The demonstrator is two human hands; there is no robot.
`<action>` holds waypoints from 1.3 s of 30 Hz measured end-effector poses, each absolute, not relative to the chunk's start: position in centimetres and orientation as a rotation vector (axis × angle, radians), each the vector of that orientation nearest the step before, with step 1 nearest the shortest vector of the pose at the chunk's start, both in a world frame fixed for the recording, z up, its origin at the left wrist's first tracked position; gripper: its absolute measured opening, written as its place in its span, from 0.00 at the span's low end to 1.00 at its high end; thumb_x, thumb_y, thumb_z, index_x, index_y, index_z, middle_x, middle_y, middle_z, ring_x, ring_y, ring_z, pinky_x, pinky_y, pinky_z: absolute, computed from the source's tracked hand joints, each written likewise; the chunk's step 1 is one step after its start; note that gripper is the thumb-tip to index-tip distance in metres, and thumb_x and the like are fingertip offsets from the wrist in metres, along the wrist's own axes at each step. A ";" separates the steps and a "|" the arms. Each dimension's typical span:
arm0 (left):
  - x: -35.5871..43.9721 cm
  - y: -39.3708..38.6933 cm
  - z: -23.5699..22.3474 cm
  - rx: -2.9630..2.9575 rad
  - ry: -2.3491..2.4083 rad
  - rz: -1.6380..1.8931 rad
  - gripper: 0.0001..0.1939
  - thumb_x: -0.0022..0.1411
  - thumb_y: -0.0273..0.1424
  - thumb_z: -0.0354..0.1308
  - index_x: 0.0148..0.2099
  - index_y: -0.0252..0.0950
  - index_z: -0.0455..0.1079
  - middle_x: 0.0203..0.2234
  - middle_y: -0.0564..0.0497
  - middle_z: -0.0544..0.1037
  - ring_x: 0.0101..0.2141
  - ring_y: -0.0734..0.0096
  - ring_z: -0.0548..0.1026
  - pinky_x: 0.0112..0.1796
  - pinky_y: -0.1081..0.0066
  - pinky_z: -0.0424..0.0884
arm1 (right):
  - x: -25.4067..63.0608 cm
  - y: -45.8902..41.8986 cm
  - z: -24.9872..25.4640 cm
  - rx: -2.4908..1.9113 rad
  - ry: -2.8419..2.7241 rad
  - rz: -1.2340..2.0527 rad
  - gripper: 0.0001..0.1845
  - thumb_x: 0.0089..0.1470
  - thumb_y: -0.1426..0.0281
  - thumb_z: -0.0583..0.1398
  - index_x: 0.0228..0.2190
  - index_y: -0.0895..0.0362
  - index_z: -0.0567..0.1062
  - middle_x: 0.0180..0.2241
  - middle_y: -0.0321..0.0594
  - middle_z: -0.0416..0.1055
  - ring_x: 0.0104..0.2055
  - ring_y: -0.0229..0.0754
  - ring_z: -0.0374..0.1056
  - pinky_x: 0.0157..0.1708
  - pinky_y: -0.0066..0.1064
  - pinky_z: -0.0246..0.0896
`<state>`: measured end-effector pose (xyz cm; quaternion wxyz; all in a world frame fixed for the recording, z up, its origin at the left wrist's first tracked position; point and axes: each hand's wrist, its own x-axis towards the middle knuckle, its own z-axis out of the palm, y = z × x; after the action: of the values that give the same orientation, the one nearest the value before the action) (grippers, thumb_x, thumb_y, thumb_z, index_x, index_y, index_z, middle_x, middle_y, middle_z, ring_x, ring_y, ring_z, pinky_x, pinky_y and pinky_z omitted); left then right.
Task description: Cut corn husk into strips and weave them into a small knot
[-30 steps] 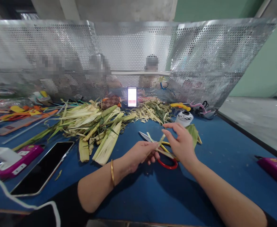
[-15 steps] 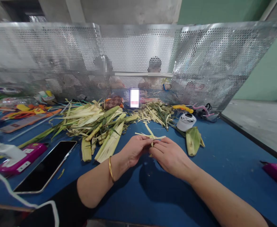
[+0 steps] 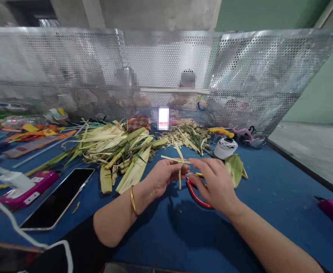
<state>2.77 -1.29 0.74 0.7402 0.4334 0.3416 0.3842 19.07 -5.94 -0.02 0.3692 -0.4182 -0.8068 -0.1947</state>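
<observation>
Narrow pale-green corn husk strips (image 3: 180,156) cross one another, with ends pointing away, sideways and down. My left hand (image 3: 166,178), with a gold bangle at the wrist, pinches them near the crossing. My right hand (image 3: 214,185) is just to the right, thumb and fingers apart, its upper fingertips close to a strip's right end. A red-handled tool (image 3: 196,197) with some yellow and a small metal tip shows under and beside the right thumb. Its kind is partly hidden, and I cannot tell whether the hand touches it.
Corn husks (image 3: 109,142) and shredded pieces (image 3: 187,134) are heaped ahead. A white thread spool (image 3: 225,148) stands by a folded husk (image 3: 236,170). A phone (image 3: 60,199) and magenta power strip (image 3: 31,187) lie left. People sit behind the perforated metal screen (image 3: 166,49).
My right hand has drawn off to the right and its fingers have spread. The red-handled tool and the strip's lower end now show. My left hand still pinches the strips.
</observation>
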 end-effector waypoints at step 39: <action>3.2 -2.6 0.5 1.427 0.855 0.528 0.18 0.49 0.45 0.61 0.28 0.31 0.72 0.14 0.60 0.57 0.18 0.81 0.51 0.22 0.73 0.45 | 20.2 -4.2 -0.8 -1.424 -1.518 0.107 0.19 0.50 0.60 0.60 0.42 0.56 0.73 0.42 0.48 0.73 0.44 0.51 0.68 0.43 0.42 0.61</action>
<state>3.22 -2.63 0.48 0.6430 0.6262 0.3751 0.2319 20.24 -4.19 -0.82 0.5044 -0.5898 -0.6290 0.0443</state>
